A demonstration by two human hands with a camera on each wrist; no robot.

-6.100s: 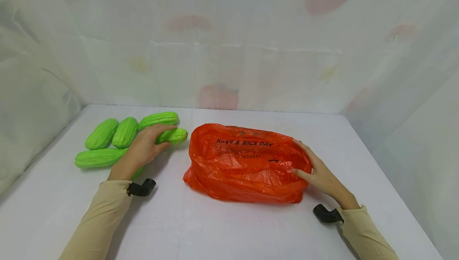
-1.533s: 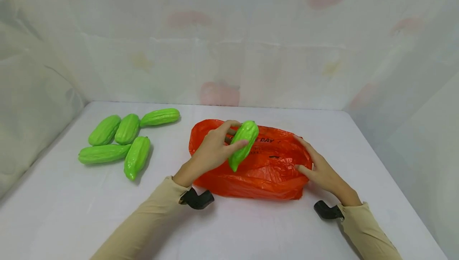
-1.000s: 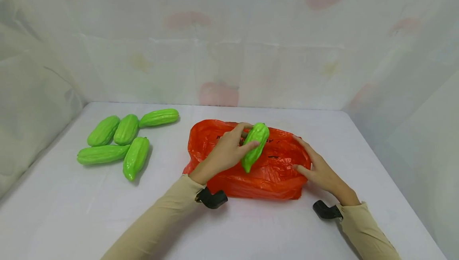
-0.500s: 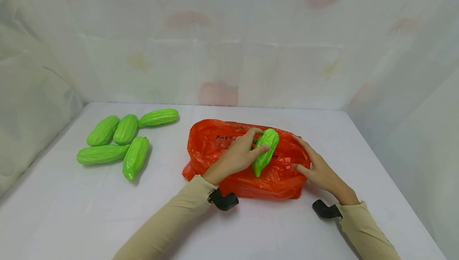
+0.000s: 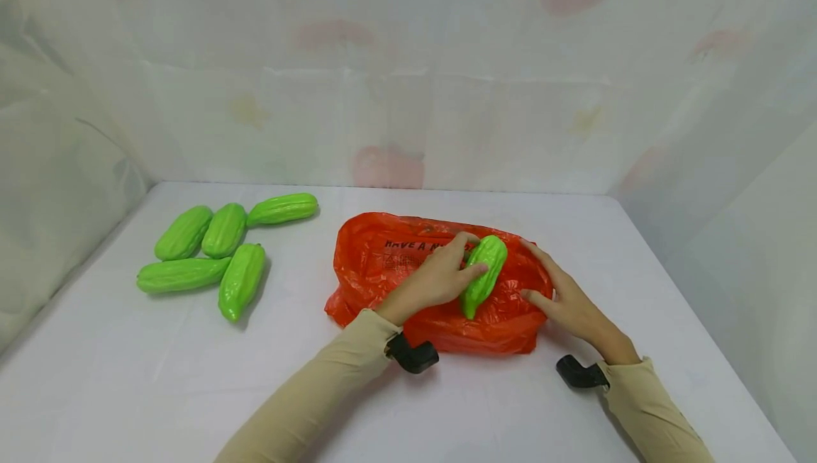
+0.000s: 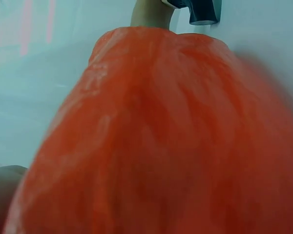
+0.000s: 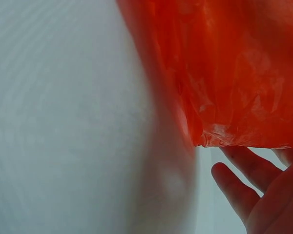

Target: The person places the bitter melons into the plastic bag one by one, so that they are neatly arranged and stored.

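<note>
A green, ribbed bitter melon is gripped by my left hand, thumb over its near side and fingers behind. Tilted with its pointed end toward me, it overlaps the mouth of a red plastic bag in the head view. My right hand holds the bag's right side, thumb and fingers spread around the edge. In the right wrist view, the fingers reach up to the bag's edge and are partly hidden by it. Red plastic fills most of the left wrist view and hides the melon there.
Several more bitter melons lie in a group on the table's left side, the nearest one pointing toward me. A white cloth covers the table. Behind it hangs a pale printed curtain, with pale sheeting on both sides.
My left hand has taken a bitter melon from the group at left, carried it right over the bag, and moved it further right and slightly nearer me. The right hand has stayed at the bag.
</note>
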